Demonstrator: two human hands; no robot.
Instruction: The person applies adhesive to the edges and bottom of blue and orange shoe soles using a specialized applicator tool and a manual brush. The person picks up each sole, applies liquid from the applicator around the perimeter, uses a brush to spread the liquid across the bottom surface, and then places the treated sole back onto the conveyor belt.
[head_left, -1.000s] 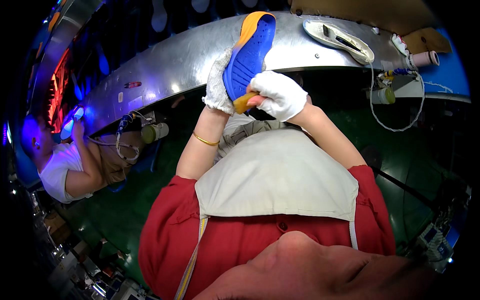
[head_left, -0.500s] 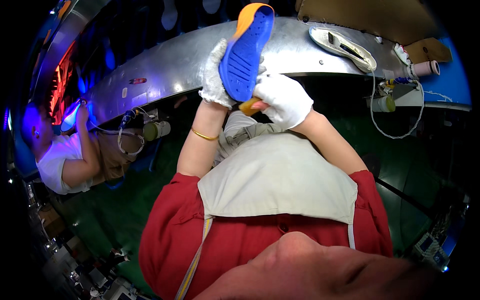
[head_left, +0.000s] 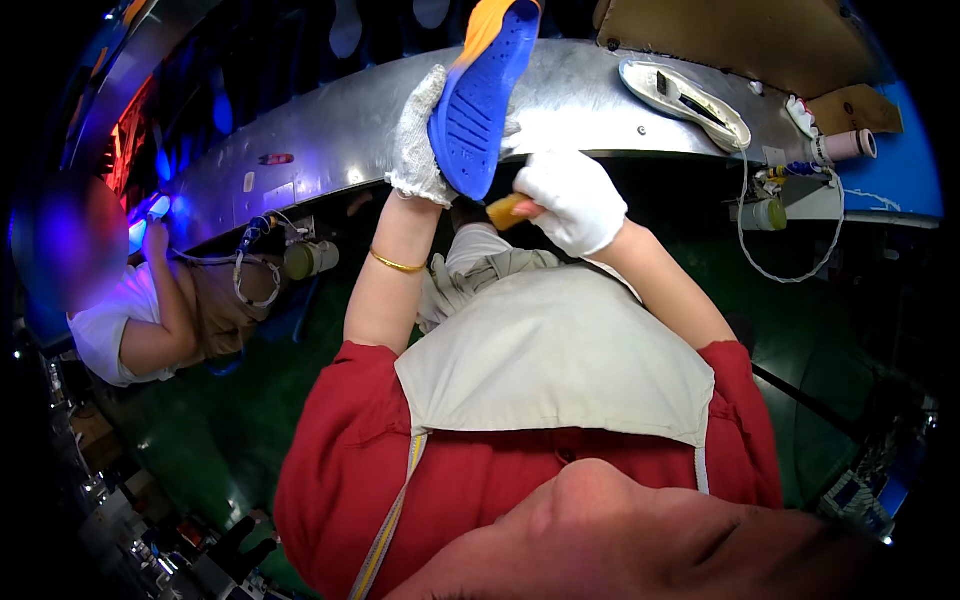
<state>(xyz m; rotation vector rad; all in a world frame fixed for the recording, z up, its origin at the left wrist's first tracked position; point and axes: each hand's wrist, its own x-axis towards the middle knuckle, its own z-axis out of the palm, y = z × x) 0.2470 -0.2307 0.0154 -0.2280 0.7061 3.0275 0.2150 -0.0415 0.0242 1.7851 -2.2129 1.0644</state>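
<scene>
A blue shoe sole with an orange end (head_left: 483,105) stands tilted above the near edge of the metal bench. My left hand (head_left: 420,150), in a pale knitted glove, is wrapped round its left side, with fingertips showing past the right side. Close by on the right, my right hand (head_left: 572,203) wears a white glove with bare fingertip showing. It is closed on a small yellow-brown block (head_left: 506,211), perhaps a piece of sponge or rubber. The block is beside the sole's lower end, with a small gap between them.
The curved metal bench (head_left: 340,135) runs across in front. On its right lie a white shoe-shaped piece with a cord (head_left: 685,103), a pink-and-white roll (head_left: 850,145) and cardboard (head_left: 740,35). At left a co-worker (head_left: 150,310) sits at the bench. A small red object (head_left: 276,159) lies nearby.
The sole and my left hand have shifted slightly left and up. My right hand, with the block, has come away from the sole's edge, leaving a gap. The co-worker's head has moved.
</scene>
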